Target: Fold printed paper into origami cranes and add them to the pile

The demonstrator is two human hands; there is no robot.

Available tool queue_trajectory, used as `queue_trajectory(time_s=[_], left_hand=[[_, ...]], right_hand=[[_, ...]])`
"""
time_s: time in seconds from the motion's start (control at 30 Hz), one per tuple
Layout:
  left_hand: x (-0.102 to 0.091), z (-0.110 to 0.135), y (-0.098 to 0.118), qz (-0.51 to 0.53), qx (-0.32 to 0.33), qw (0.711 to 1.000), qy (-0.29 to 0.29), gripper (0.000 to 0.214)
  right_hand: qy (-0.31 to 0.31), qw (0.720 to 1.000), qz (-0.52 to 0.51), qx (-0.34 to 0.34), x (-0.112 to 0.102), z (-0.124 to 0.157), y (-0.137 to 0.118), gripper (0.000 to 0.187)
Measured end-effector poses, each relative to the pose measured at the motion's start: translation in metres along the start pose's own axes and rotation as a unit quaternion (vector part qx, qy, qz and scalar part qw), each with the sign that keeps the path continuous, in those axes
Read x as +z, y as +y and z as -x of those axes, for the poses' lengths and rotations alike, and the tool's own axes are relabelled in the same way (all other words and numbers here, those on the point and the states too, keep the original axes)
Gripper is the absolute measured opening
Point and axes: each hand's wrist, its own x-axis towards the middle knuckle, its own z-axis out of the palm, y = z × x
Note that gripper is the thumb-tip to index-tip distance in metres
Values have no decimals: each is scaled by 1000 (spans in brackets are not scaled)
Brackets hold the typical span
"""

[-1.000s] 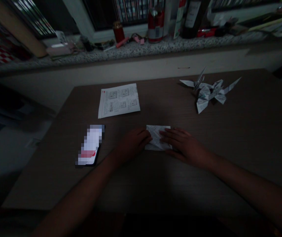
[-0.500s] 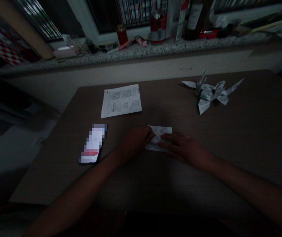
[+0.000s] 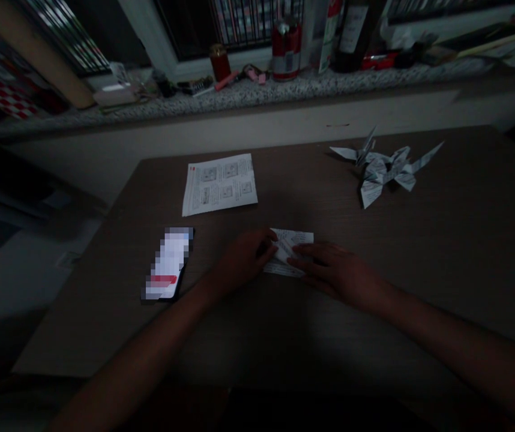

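Observation:
A small piece of folded printed paper (image 3: 288, 243) lies on the table in front of me, with slanting folds across its middle. At its left edge my left hand (image 3: 245, 257) has thumb and bent forefinger on the paper, a small gap showing between them. From the right, my right hand (image 3: 336, 270) lies flat with fingers stretched over the paper, pressing its right part down. The fingertips of both hands hide parts of the sheet's edges.
A phone (image 3: 170, 261) with a lit, blurred screen lies left of my left arm. Behind it is a flat printed sheet (image 3: 221, 183). Folded paper cranes (image 3: 388, 171) stand at the back right of the brown table (image 3: 257, 336). A cluttered stone windowsill (image 3: 239, 99) runs behind, holding a red can (image 3: 286, 51).
My left thumb and forefinger have parted slightly at the paper's left edge. My right hand stays almost where it was. The view has shifted a little.

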Motion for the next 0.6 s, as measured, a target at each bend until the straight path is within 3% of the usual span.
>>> queue_trajectory(time_s=[0.17,0.37,0.6], left_hand=[[6,-12,-2,-21,2,1000,17,20],[7,-24,2,-44,31,998,13,13],[9,-26,2,-47,43,998,10,8]], right_hand=[[-1,999,26,18,1,1,-8,42],[20,999,-35,34,-5,-2,-12,47],[14,999,-26,17,-2,-7,2,33]])
